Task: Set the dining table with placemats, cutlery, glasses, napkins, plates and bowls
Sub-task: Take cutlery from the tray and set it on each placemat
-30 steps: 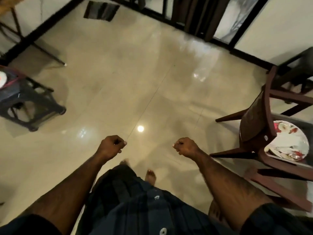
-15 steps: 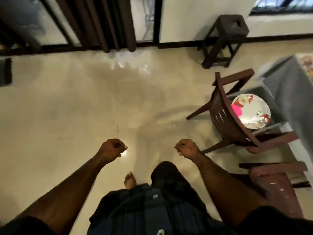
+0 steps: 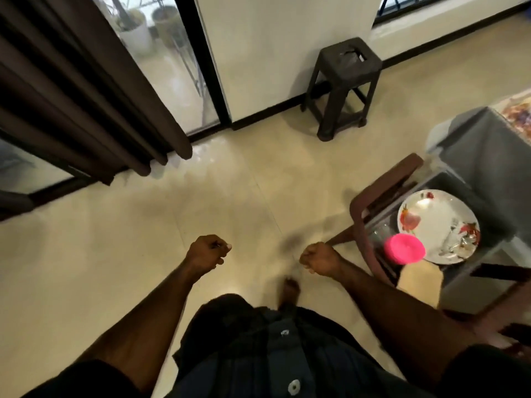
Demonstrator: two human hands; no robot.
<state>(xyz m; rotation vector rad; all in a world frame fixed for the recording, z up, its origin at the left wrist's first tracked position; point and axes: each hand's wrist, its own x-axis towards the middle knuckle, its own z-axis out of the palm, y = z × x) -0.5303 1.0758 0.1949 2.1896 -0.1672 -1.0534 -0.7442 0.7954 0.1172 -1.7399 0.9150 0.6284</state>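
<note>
Both fists, left hand (image 3: 207, 252) and right hand (image 3: 319, 259), remained clenched, empty; the plate (image 3: 436, 225) on the chair (image 3: 362, 225) came nearer.

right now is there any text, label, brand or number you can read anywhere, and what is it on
None: no readable words, labels, brands or numbers show in this view.
plate: only a red floral print, no lettering.
pink lid: plain, nothing printed that can be seen.
patterned cloth at the right edge: colours only, too blurred to tell any text.
black stool: no markings visible.
</note>
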